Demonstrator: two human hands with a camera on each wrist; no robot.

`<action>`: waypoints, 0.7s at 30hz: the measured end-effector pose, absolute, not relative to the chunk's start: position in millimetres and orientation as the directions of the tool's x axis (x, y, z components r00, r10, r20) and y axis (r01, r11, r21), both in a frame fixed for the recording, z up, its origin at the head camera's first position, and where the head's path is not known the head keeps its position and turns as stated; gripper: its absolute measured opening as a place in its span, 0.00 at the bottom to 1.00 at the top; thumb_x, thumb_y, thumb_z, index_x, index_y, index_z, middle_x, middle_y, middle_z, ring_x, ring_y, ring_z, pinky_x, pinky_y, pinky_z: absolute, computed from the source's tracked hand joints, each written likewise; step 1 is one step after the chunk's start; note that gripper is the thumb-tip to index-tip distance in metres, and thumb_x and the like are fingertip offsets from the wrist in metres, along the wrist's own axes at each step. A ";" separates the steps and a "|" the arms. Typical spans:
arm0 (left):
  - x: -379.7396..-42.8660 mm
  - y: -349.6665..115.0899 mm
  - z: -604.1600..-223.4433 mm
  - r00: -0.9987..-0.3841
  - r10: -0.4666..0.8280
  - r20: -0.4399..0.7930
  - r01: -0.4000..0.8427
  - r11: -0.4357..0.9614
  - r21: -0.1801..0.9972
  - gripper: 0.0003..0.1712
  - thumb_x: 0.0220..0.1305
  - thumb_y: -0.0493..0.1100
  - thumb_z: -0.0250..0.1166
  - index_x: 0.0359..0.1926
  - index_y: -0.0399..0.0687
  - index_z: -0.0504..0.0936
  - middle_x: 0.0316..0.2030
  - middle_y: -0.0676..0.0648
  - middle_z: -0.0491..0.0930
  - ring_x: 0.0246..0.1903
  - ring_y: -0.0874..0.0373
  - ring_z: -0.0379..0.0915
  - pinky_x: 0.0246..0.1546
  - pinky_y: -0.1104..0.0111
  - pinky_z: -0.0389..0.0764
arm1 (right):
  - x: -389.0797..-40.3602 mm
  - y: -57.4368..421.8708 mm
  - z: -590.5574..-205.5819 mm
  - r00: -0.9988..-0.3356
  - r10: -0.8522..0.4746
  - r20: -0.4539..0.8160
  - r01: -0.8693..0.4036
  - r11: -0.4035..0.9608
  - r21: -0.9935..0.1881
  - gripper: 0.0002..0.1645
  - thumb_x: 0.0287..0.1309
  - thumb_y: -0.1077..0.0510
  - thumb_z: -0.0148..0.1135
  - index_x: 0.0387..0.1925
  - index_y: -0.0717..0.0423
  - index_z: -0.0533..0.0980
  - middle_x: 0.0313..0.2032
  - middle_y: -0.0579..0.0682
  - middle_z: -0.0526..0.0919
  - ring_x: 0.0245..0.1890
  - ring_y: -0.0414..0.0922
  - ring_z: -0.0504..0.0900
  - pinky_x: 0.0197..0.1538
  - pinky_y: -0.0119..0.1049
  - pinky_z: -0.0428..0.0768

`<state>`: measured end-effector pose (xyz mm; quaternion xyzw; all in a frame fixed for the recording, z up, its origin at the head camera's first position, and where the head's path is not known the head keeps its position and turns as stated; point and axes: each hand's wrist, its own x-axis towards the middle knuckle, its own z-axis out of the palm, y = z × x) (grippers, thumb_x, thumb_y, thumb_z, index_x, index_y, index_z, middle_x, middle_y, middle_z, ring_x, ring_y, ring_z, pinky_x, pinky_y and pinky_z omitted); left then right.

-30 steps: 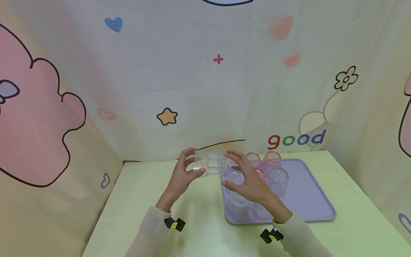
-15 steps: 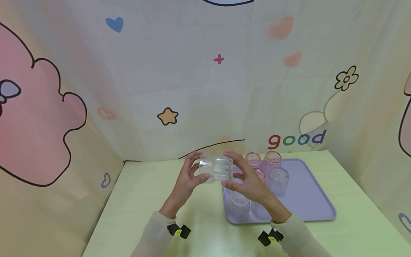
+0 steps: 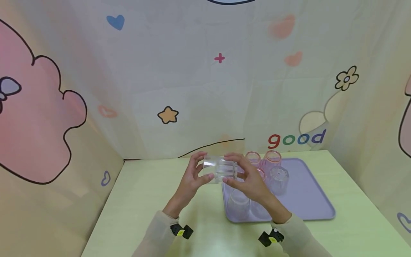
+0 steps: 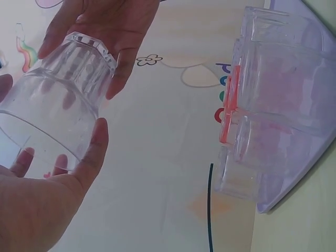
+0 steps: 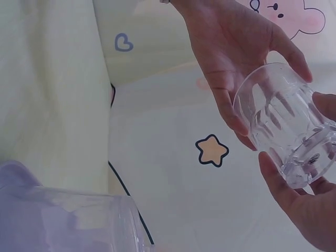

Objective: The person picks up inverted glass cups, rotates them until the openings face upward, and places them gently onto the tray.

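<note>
A clear drinking glass (image 3: 219, 169) with a faceted lower half is held on its side above the table, overlapping the tray's left edge in the head view. My left hand (image 3: 189, 180) grips it near the smooth, wide mouth, thumb in front and fingers behind. At the faceted base end, my right hand (image 3: 252, 180) holds it with thumb and fingers spread round it. In the left wrist view the glass (image 4: 68, 89) points its mouth toward the left palm. The right wrist view shows the thick base of the glass (image 5: 286, 115) between the right fingers.
A purple tray (image 3: 308, 200) lies on the pale table (image 3: 144, 200) at the right. On its left part stand several glasses, among them a clear one (image 3: 279, 180), a pink one (image 3: 272, 160) and another clear one (image 3: 239, 205). A printed curtain (image 3: 192, 89) hangs behind.
The glass and my left hand have shifted right and slightly down. My right hand stays nearly in place, its fingers now farther along the base end.
</note>
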<state>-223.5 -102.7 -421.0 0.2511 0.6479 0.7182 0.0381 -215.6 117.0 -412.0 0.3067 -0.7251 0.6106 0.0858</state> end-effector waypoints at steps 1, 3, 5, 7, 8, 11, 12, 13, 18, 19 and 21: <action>-223.6 -102.1 -420.9 -0.868 0.385 0.313 0.271 -0.162 0.949 0.39 0.62 0.41 0.65 0.70 0.61 0.56 0.69 0.47 0.55 0.65 0.50 0.63 0.52 0.59 0.82 | -215.3 117.7 -411.9 -0.798 -0.334 0.502 -0.553 0.072 -0.830 0.33 0.52 0.69 0.70 0.61 0.56 0.71 0.65 0.56 0.69 0.60 0.37 0.73 0.55 0.42 0.83; -223.7 -100.9 -420.5 -0.861 0.396 0.319 0.273 -0.170 0.947 0.39 0.62 0.41 0.65 0.70 0.60 0.56 0.70 0.46 0.55 0.65 0.49 0.63 0.52 0.58 0.81 | -214.2 119.2 -411.2 -0.796 -0.323 0.512 -0.563 0.087 -0.822 0.33 0.51 0.69 0.71 0.60 0.55 0.72 0.64 0.55 0.70 0.59 0.37 0.73 0.54 0.39 0.83; -223.5 -99.7 -420.1 -0.852 0.412 0.323 0.276 -0.171 0.946 0.40 0.62 0.41 0.64 0.70 0.59 0.55 0.71 0.45 0.54 0.66 0.48 0.62 0.53 0.57 0.81 | -212.4 120.8 -409.6 -0.791 -0.313 0.526 -0.579 0.102 -0.809 0.33 0.51 0.69 0.71 0.59 0.55 0.73 0.63 0.55 0.71 0.59 0.36 0.74 0.53 0.36 0.83; -223.1 -98.8 -420.0 -0.842 0.432 0.323 0.274 -0.172 0.946 0.40 0.63 0.42 0.64 0.71 0.58 0.54 0.71 0.45 0.53 0.67 0.46 0.62 0.54 0.54 0.81 | -210.7 122.5 -408.4 -0.783 -0.308 0.540 -0.595 0.116 -0.796 0.32 0.50 0.69 0.71 0.59 0.55 0.73 0.63 0.56 0.71 0.59 0.36 0.74 0.53 0.33 0.83; -222.9 -98.5 -420.2 -0.838 0.442 0.320 0.273 -0.170 0.947 0.40 0.63 0.42 0.64 0.71 0.58 0.54 0.71 0.45 0.53 0.67 0.45 0.61 0.55 0.53 0.80 | -209.8 123.4 -407.7 -0.780 -0.307 0.546 -0.601 0.124 -0.789 0.32 0.50 0.69 0.71 0.58 0.54 0.73 0.63 0.56 0.71 0.59 0.36 0.74 0.53 0.32 0.82; -222.7 -97.9 -421.4 -0.825 0.468 0.316 0.273 -0.160 0.949 0.41 0.64 0.42 0.63 0.72 0.55 0.52 0.72 0.45 0.53 0.68 0.42 0.60 0.56 0.53 0.80 | -207.3 125.9 -406.4 -0.777 -0.307 0.550 -0.611 0.157 -0.776 0.32 0.50 0.68 0.72 0.58 0.52 0.74 0.63 0.55 0.72 0.60 0.36 0.74 0.54 0.30 0.81; -222.9 -97.8 -422.0 -0.822 0.474 0.317 0.276 -0.156 0.948 0.40 0.65 0.42 0.63 0.72 0.55 0.52 0.72 0.46 0.53 0.68 0.42 0.60 0.56 0.54 0.80 | -206.7 126.8 -406.2 -0.776 -0.308 0.551 -0.614 0.166 -0.772 0.32 0.50 0.67 0.72 0.58 0.52 0.74 0.62 0.55 0.72 0.59 0.36 0.74 0.53 0.31 0.81; -223.3 -97.6 -422.6 -0.817 0.477 0.325 0.286 -0.154 0.946 0.39 0.66 0.42 0.61 0.72 0.54 0.52 0.72 0.45 0.53 0.69 0.41 0.59 0.57 0.57 0.80 | -205.8 127.8 -405.8 -0.776 -0.308 0.550 -0.615 0.178 -0.768 0.32 0.50 0.67 0.72 0.58 0.51 0.74 0.62 0.54 0.72 0.59 0.37 0.74 0.53 0.31 0.81; -227.3 -98.9 -426.9 -0.800 0.458 0.388 0.333 -0.200 0.922 0.30 0.74 0.42 0.52 0.72 0.49 0.53 0.72 0.39 0.53 0.70 0.37 0.56 0.59 0.61 0.76 | -202.3 135.3 -403.9 -0.765 -0.313 0.563 -0.638 0.243 -0.731 0.33 0.49 0.66 0.73 0.58 0.49 0.74 0.62 0.50 0.73 0.59 0.36 0.73 0.52 0.32 0.82; -228.3 -99.5 -428.0 -0.800 0.449 0.397 0.339 -0.207 0.918 0.29 0.75 0.43 0.51 0.72 0.48 0.53 0.72 0.39 0.53 0.70 0.36 0.56 0.60 0.61 0.76 | -201.8 137.2 -403.4 -0.761 -0.313 0.568 -0.644 0.260 -0.720 0.33 0.49 0.66 0.73 0.58 0.48 0.74 0.62 0.49 0.73 0.60 0.36 0.72 0.53 0.32 0.81; -230.3 -100.9 -430.0 -0.809 0.430 0.401 0.346 -0.205 0.916 0.29 0.75 0.46 0.51 0.72 0.49 0.55 0.72 0.39 0.54 0.70 0.36 0.56 0.60 0.57 0.76 | -201.3 141.4 -402.3 -0.749 -0.316 0.582 -0.660 0.282 -0.697 0.33 0.48 0.66 0.74 0.57 0.49 0.74 0.61 0.49 0.73 0.60 0.36 0.71 0.52 0.32 0.81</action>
